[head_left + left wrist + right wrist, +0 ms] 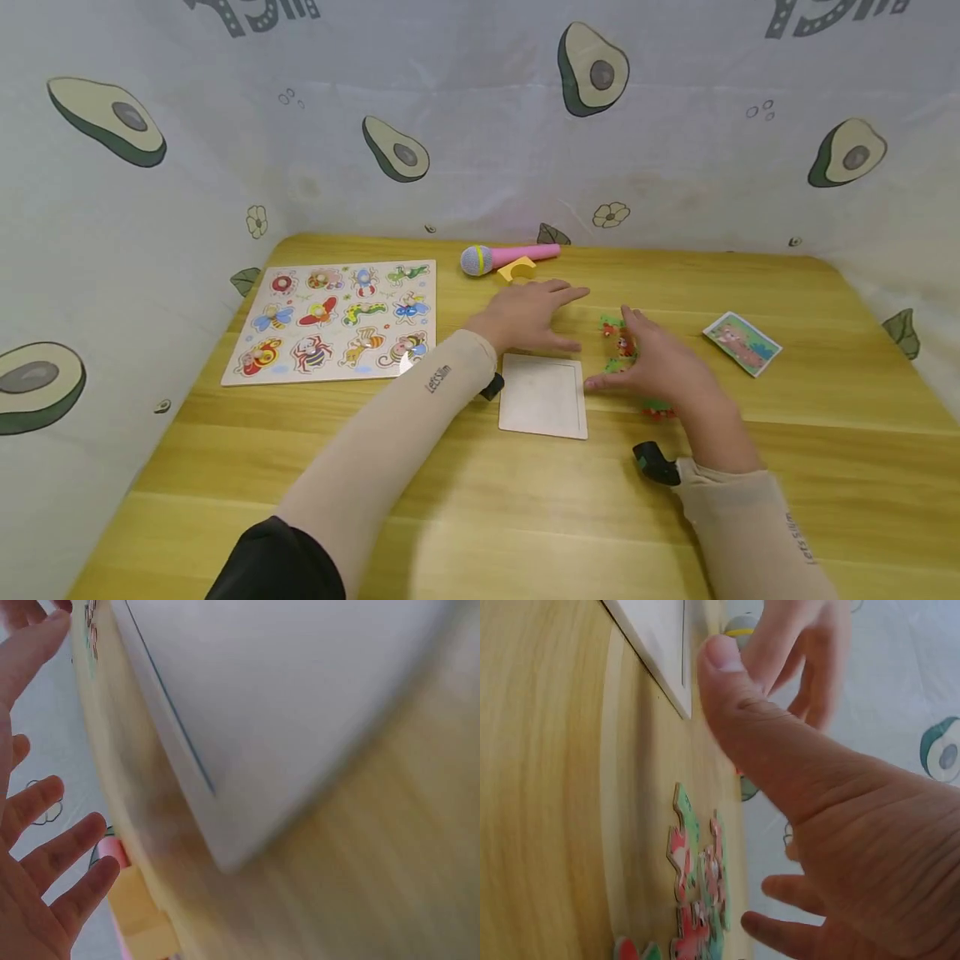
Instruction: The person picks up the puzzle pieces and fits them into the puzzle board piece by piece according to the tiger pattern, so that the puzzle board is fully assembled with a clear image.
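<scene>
A pale square tray (543,396) with a raised rim lies flat on the table. Just beyond its top edge my left hand (525,317) hovers with fingers spread, holding nothing; in the left wrist view that hand (45,862) is beside the tray (285,697). My right hand (663,358) is right of the tray, fingers apart, over red and green puzzle pieces (609,327) that it partly hides. In the right wrist view the pieces (694,922) lie on the table below the right hand (840,802). Contact with them cannot be told.
A wooden board with insect pictures (337,321) lies at the left. A pink toy microphone (517,256) and a yellow block (517,270) are at the back. A picture card (742,343) lies at the right. Printed cloth (480,125) hangs behind the table.
</scene>
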The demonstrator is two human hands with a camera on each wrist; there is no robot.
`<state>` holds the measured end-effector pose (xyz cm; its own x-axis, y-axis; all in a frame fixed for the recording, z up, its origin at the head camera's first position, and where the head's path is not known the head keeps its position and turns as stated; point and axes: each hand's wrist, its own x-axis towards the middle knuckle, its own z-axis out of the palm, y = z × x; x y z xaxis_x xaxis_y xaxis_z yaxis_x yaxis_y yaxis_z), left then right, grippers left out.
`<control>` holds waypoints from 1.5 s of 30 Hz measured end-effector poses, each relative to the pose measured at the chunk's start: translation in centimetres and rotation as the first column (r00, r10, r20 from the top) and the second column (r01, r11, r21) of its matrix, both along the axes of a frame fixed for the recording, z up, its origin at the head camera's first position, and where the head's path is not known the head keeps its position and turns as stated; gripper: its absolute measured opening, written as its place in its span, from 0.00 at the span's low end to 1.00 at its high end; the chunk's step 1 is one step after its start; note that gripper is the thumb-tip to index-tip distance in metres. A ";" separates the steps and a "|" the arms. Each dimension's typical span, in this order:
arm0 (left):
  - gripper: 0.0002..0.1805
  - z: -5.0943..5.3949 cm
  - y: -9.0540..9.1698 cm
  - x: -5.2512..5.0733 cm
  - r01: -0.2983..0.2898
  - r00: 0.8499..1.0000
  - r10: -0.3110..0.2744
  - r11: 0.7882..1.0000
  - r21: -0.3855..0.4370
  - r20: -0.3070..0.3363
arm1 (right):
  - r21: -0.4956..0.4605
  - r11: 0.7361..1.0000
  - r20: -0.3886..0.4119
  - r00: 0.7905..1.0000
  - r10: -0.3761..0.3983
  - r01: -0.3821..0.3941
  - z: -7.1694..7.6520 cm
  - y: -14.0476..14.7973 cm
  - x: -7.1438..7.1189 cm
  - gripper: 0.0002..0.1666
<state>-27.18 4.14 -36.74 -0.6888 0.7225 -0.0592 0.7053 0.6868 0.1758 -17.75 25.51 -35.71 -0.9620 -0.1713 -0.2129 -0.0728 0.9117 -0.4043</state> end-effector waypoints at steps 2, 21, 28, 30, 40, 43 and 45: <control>0.50 -0.4 1.1 -0.4 -0.011 0.999 0.011 1.000 -0.005 0.048 | -0.007 1.000 0.014 1.000 0.003 -0.003 -0.2 0.0 0.2 0.87; 0.30 -0.3 5.6 -1.8 -0.035 0.985 0.027 0.999 0.040 0.168 | -0.032 0.999 0.059 0.998 0.014 -0.012 0.6 1.1 0.2 0.72; 0.23 -0.6 5.8 -1.7 -0.034 0.989 0.034 0.999 -0.004 0.141 | -0.037 0.999 0.062 0.998 0.017 -0.015 0.6 1.1 0.4 0.68; 0.22 -0.5 6.0 -1.7 -0.029 0.990 0.031 0.999 -0.014 0.135 | -0.046 0.999 0.048 0.998 0.026 -0.024 0.6 1.1 0.5 0.65; 0.19 0.1 5.1 -1.6 -0.062 0.990 0.060 0.998 0.012 0.127 | -0.138 0.982 -0.008 0.991 0.130 -0.130 0.2 0.9 0.4 0.50; 0.19 0.2 4.8 -2.0 -0.075 0.987 0.068 0.996 0.045 0.143 | -0.153 0.977 -0.004 0.988 0.152 -0.151 0.4 0.4 0.5 0.49; 0.19 0.1 4.4 -2.2 -0.087 0.984 0.075 0.994 0.071 0.163 | -0.144 0.975 -0.012 0.986 0.168 -0.168 0.4 0.0 0.6 0.49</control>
<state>-29.38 8.59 -36.60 -0.7315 0.6714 -0.1187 0.6064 0.7203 0.3369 -17.12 25.53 -35.28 -0.9169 -0.3591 -0.1744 -0.2198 0.8189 -0.5302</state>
